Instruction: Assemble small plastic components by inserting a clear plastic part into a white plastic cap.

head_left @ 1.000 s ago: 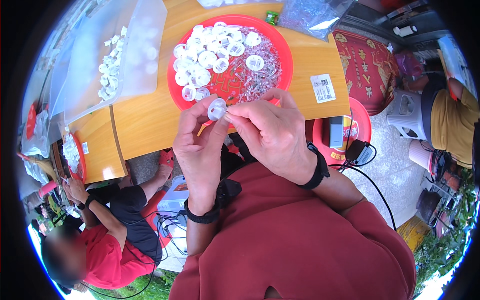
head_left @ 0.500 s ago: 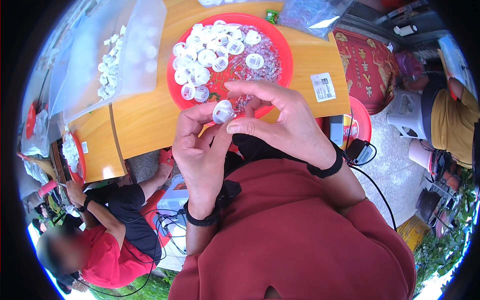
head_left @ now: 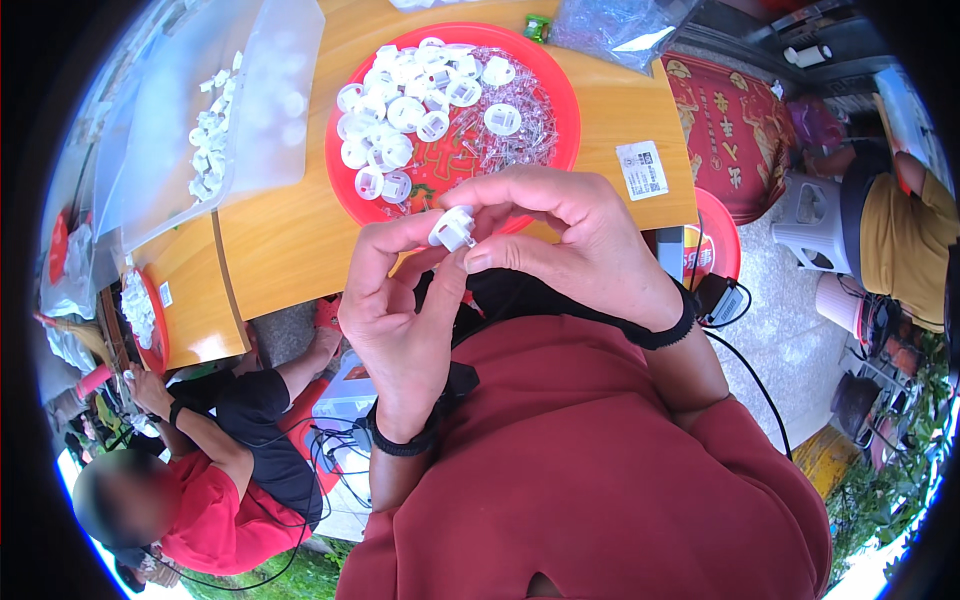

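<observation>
Fingers of left hand (head_left: 400, 310) and right hand (head_left: 575, 250) pinch small white plastic part (head_left: 452, 228) above red tray (head_left: 560, 90)

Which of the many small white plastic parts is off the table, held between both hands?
The small white part pinched by the left hand and right hand; the others lie on the red tray.
</observation>
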Demonstrator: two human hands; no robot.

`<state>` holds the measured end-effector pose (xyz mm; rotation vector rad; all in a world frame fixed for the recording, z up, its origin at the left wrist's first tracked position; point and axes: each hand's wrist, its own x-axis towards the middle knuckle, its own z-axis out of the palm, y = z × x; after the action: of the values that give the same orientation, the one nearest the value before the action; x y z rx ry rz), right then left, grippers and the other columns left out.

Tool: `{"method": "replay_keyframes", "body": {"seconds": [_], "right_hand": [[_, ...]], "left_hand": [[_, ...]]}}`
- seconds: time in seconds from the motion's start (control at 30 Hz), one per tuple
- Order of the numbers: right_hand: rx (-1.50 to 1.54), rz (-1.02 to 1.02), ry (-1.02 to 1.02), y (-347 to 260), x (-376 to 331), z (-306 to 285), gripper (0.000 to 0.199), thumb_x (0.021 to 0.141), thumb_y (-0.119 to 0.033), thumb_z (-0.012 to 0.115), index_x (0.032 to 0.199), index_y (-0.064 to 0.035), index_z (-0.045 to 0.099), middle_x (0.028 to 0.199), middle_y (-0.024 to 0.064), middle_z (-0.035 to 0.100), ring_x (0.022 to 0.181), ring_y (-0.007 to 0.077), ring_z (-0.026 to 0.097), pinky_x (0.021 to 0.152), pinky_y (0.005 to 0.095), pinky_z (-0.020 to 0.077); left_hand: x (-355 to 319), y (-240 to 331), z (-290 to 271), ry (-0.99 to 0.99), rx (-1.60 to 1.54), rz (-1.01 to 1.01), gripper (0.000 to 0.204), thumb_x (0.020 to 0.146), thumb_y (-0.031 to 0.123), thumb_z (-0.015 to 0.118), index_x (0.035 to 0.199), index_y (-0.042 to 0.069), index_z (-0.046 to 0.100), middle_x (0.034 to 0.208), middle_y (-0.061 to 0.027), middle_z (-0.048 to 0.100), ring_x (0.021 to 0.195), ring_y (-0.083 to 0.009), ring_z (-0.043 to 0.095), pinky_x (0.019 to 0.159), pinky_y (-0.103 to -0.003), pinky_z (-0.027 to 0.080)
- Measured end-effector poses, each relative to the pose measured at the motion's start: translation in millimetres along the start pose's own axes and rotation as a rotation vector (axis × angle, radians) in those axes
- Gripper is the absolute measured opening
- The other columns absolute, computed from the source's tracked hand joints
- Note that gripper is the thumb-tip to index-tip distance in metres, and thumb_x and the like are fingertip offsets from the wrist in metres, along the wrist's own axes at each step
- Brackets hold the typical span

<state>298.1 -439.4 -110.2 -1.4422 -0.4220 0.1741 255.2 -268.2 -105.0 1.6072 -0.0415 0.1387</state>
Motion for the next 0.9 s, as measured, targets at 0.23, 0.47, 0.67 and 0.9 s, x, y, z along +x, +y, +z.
{"method": "replay_keyframes", "body": {"seconds": [0.23,0.47,0.67,0.9], "right_hand": [[-0.204,-0.148,0.039,-2,-2,4,0.032,0.083,-0.010,0.075,0.114,-0.0048,0.066,0.094,0.0092,0.071,0.083,0.0219,0.070,0.072,0.0307,0.0551],[-0.266,-0.276,0.099,2,-3,9,0.036,0.082,-0.013,0.077,0.115,-0.0046,0.066,0.096,0.0089,0.070,0.084,0.0233,0.070,0.072,0.0322,0.0550],[-0.278,-0.379,0.033,11,3,2,0.039,0.080,-0.012,0.078,0.117,-0.0053,0.066,0.100,0.0104,0.071,0.086,0.0251,0.070,0.072,0.0334,0.0555],[-0.306,-0.490,0.101,21,2,10,0.040,0.079,-0.010,0.078,0.116,-0.0040,0.066,0.105,0.0129,0.070,0.088,0.0275,0.069,0.073,0.0339,0.0560]], "left_hand": [[-4,-3,2,0.020,0.120,0.184,0.032,0.085,-0.010,0.069,0.114,-0.004,0.060,0.108,-0.0067,0.058,0.101,-0.0148,0.060,0.093,-0.034,0.053],[-3,-8,4,0.084,0.151,0.306,0.035,0.078,-0.016,0.069,0.110,-0.003,0.063,0.105,-0.0111,0.060,0.097,-0.0190,0.063,0.085,-0.031,0.056],[-3,-9,2,0.080,0.190,0.329,0.035,0.078,-0.018,0.067,0.110,-0.004,0.063,0.109,-0.0128,0.060,0.099,-0.0204,0.063,0.087,-0.031,0.055],[-4,-11,-1,0.037,0.282,0.346,0.031,0.087,-0.012,0.064,0.116,-0.006,0.057,0.115,-0.0106,0.052,0.107,-0.0188,0.059,0.096,-0.036,0.052]]}}
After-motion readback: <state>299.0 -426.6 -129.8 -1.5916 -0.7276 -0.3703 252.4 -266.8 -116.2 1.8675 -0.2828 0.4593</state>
